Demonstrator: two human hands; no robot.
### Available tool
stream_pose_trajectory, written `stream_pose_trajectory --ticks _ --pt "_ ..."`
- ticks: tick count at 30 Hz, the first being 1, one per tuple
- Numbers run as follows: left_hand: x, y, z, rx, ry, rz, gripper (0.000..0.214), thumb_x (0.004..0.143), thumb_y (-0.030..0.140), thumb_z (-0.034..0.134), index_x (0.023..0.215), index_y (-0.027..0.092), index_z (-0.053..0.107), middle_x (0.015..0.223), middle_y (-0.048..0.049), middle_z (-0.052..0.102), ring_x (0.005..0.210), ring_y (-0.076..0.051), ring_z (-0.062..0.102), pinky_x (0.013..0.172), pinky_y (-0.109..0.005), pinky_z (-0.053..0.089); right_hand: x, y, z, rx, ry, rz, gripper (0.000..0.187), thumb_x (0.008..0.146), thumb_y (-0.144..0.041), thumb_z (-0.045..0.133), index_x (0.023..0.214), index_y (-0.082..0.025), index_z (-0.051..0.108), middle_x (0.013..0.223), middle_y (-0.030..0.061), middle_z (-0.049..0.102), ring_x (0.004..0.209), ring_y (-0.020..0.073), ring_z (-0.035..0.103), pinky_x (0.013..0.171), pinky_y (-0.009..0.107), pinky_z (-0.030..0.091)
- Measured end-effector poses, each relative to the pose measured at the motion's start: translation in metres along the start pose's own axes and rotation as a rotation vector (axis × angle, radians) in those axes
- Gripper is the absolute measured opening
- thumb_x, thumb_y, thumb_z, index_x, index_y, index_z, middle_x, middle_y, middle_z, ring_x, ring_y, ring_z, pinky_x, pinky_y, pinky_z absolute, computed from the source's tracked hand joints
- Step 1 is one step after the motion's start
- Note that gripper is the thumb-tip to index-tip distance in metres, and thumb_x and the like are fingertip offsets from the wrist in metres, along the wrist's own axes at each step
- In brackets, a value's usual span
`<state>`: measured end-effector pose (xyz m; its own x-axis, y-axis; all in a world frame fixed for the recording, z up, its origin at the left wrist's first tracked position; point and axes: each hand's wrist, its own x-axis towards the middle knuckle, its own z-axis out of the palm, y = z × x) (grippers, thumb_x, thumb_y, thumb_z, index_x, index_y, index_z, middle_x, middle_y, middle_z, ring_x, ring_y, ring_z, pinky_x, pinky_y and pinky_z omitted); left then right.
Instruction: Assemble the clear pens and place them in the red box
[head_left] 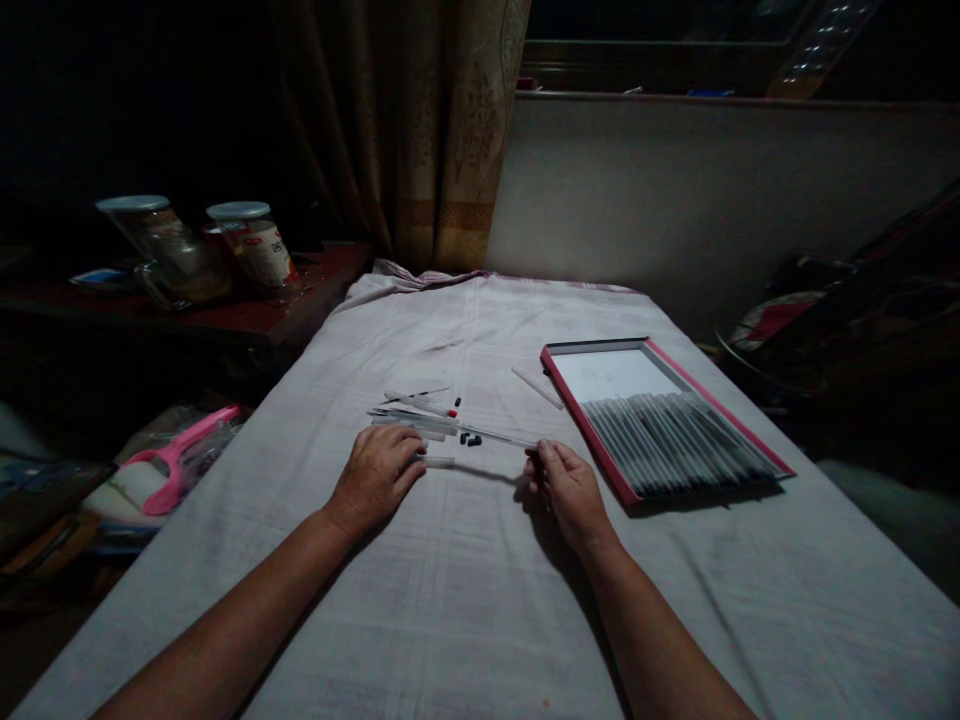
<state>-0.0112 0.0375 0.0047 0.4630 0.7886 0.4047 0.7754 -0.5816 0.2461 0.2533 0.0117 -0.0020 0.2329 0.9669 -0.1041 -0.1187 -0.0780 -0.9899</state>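
My right hand (566, 490) pinches one end of a thin pen refill (499, 436), which points left across the cloth. My left hand (379, 470) rests palm down at the near side of a small pile, its fingers bent around a clear pen barrel (441, 462). Behind that hand lie several refills and clear barrels (412, 422), partly covered by the fingers. A clear pen with a red end (427, 403) lies across the pile. Small black pen caps (472, 440) sit beside the refill. One more clear barrel (537, 388) lies apart, near the box.
At the right, a shallow red-edged box (592, 440) holds a row of many clear pens (675, 440). A pale checked cloth (480, 600) covers the table. Lidded jars (255, 250) stand on a dark side table (277, 320) at the left. A pink plastic item (176, 460) lies below it.
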Motion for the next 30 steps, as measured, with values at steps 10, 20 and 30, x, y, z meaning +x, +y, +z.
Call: stream_pose_trajectory --ticks 10,20,30 --pt "0.019 -0.037 -0.010 0.026 -0.042 -0.233 0.017 0.087 0.037 0.057 0.089 0.023 0.068 0.094 -0.0055 0.071 0.092 -0.025 0.063 0.083 -0.039 0.046 0.001 -0.001 -0.002 0.064 -0.004 0.015 0.050 0.064 -0.064 0.074 0.070 -0.016 0.063 0.057 -0.0014 0.060 0.044 0.0081 0.050 0.041 0.019 0.040" --pt "0.004 -0.036 -0.003 0.031 -0.048 -0.213 0.020 0.084 0.042 0.062 0.094 0.028 0.073 0.109 -0.0069 0.070 0.105 -0.029 0.060 0.089 -0.045 0.044 -0.001 -0.003 0.001 0.023 0.001 0.010 0.041 0.065 -0.054 0.074 0.077 -0.017 0.064 0.058 -0.0002 0.063 0.044 0.0100 0.051 0.040 0.021 0.039" --pt "0.008 -0.024 -0.005 -0.069 -0.085 -0.201 0.013 0.089 0.030 0.054 0.091 0.024 0.066 0.111 -0.0060 0.069 0.110 -0.026 0.059 0.095 -0.048 0.038 -0.005 -0.008 0.003 0.043 0.036 0.088 0.031 0.060 -0.037 0.073 0.082 -0.016 0.066 0.064 0.0015 0.066 0.043 0.0081 0.047 0.036 0.018 0.033"
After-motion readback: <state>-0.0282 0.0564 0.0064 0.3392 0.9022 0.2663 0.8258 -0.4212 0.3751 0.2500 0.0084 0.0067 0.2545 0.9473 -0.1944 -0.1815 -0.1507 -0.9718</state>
